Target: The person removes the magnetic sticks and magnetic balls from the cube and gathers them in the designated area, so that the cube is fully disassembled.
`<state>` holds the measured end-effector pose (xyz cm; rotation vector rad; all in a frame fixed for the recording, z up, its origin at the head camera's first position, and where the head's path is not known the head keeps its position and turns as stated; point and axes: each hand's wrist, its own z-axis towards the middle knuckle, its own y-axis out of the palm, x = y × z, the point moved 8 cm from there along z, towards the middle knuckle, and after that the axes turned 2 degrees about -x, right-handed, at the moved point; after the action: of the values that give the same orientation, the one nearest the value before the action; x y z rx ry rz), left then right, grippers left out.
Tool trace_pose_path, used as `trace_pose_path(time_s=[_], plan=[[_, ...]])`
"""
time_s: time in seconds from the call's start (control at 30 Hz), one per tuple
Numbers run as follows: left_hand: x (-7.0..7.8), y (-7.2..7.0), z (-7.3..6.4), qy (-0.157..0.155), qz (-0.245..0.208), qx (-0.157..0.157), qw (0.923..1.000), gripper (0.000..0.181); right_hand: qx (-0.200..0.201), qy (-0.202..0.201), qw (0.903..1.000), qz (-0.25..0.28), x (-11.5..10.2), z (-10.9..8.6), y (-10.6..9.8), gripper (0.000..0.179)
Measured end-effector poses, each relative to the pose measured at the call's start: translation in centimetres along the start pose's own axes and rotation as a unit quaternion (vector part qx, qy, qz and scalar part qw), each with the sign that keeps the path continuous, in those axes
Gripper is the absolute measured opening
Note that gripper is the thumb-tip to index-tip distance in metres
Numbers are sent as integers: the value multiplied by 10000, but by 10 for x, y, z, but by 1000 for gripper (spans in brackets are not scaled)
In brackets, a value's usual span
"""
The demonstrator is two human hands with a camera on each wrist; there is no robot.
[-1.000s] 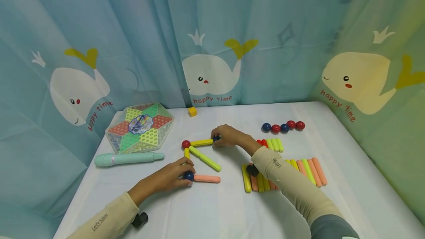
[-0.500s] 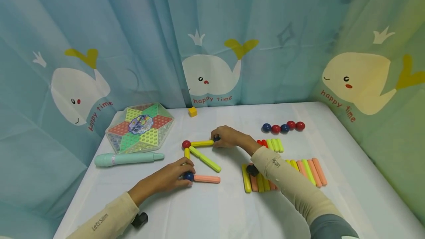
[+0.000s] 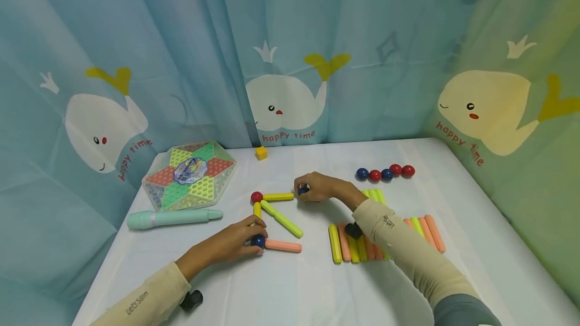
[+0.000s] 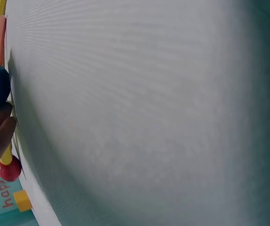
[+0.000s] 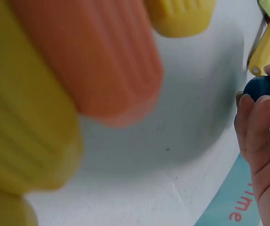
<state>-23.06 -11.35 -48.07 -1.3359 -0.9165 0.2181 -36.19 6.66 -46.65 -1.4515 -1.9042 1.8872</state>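
Observation:
My left hand (image 3: 231, 242) grips a blue ball (image 3: 258, 241), fingers and thumb on either side of it. An orange stick (image 3: 283, 246) points right from that ball, and a yellow stick (image 3: 257, 210) runs up from it to a red ball (image 3: 257, 197). Two more sticks spread from the red ball: a yellow one (image 3: 278, 197) to the right and a yellow-green one (image 3: 282, 219) slanting down. My right hand (image 3: 317, 186) pinches another blue ball (image 5: 264, 92) just off the free end of the rightward yellow stick (image 5: 266, 49).
A row of coloured sticks (image 3: 335, 243) lies under my right forearm, with shorter sticks (image 3: 374, 195) behind. Several red and blue balls (image 3: 374, 175) line up at the back right. A Chinese checkers box (image 3: 190, 175), a mint-green tube (image 3: 174, 218) and a yellow cube (image 3: 261, 153) sit left and back.
My right hand has shifted slightly right with its blue ball, which now sits a little apart from the yellow stick's end. The left hand stays in place.

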Motion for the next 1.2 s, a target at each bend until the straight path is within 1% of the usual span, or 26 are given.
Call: trace_pose_path(time_s=[0.07, 0.17, 0.3, 0.4, 0.53, 0.57, 0.63, 0.7, 0.8, 0.87, 1.07, 1.2], plan=[[1, -1, 0, 67, 21, 54, 10000, 28, -20, 41, 10000, 11, 3, -1, -1, 11], [2, -1, 1, 154, 41, 100, 9998, 28, -25, 237, 9993, 288, 11, -5, -4, 19], [2, 0, 1, 162, 27, 87, 9998, 28, 146, 676, 9948, 754, 26, -21, -18, 34], [1, 0, 1, 119, 6, 54, 9999, 28, 503, 823, 9918, 841, 36, -39, -34, 38], [0, 1, 1, 62, -17, 4, 10000, 29, 1117, 643, 9898, 612, 51, -63, -58, 37], [0, 1, 1, 53, -18, -7, 10000, 29, 1253, 654, 9883, 573, 57, -69, -63, 38], [-1, 1, 1, 39, -31, -29, 10000, 29, 1464, 747, 9855, 418, 69, -79, -71, 41], [-1, 1, 1, 40, -39, -32, 10000, 29, 1601, 954, 9820, 304, 82, -87, -77, 43], [0, 1, 1, 51, -22, 1, 10000, 28, 1682, 1220, 9780, 185, 99, -96, -81, 43], [0, 1, 1, 63, -8, 18, 10000, 28, 1663, 1316, 9771, 150, 107, -98, -80, 41], [0, 2, 0, 47, 26, 1, 10000, 28, 1529, 1279, 9799, 105, 120, -96, -75, 40], [-1, 3, 0, 45, 41, -8, 10000, 28, 1490, 1385, 9790, 99, 127, -93, -72, 41]])
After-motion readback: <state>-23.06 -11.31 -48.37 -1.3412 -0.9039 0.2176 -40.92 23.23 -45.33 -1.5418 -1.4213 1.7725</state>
